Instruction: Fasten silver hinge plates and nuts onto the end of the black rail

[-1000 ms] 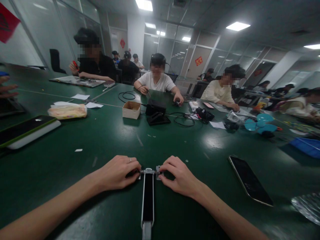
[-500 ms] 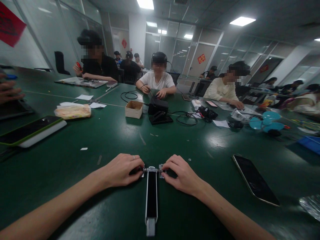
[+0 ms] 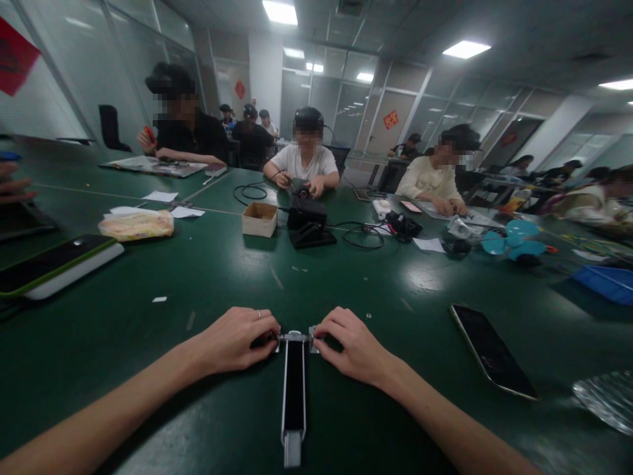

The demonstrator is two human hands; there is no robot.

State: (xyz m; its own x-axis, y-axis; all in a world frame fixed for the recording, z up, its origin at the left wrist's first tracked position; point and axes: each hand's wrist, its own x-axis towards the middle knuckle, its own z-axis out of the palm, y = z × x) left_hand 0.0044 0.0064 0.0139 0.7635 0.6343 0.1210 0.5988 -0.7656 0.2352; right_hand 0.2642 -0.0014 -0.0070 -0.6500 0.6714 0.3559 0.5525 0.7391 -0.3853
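A long narrow assembly [image 3: 295, 389] lies on the green table in front of me, a black strip between two pale metal side rails. Its near end carries a grey block [image 3: 292, 450]. At the far end, a thin shaft crosses it with a small metal bracket on each side. My left hand [image 3: 250, 338], a ring on one finger, is closed in a pinch at the left bracket [image 3: 277, 346]. My right hand [image 3: 349, 343] pinches the right bracket [image 3: 313, 344] the same way. Fingers hide part of both brackets.
A phone [image 3: 492, 351] lies to the right, near a clear ribbed object [image 3: 607, 399]. A green-edged device [image 3: 59, 264] and a wrapped packet [image 3: 136, 225] lie left. A small box [image 3: 260, 220], black stand [image 3: 307, 221] and blue fan blades [image 3: 514, 239] are farther off. Other people sit around the table.
The whole view has shifted slightly, so things appear a little farther left. Both hands keep their pinch at the brackets, and the assembly shows no clear movement.
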